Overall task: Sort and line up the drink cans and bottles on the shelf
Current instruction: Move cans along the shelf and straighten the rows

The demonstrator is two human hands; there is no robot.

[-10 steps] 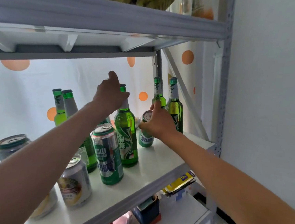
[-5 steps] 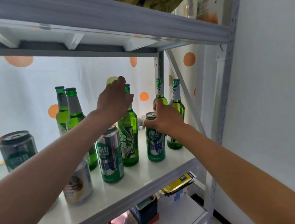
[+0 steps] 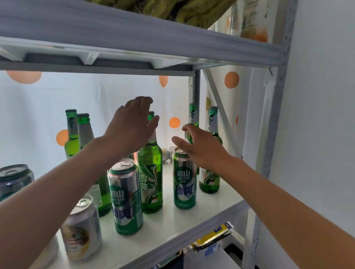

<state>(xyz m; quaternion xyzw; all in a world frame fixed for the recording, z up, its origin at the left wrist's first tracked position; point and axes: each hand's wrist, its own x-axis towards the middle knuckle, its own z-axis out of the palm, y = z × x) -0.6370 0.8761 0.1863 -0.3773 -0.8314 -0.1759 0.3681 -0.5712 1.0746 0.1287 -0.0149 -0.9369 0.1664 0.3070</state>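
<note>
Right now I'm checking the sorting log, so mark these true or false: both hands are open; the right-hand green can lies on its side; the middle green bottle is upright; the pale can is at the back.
1. Both hands are open: true; left hand and right hand grip nothing.
2. The right green can lies on its side: false, it stands upright.
3. The middle green bottle is upright: true.
4. The pale can is at the back: false, it stands near the shelf's front edge.
</note>
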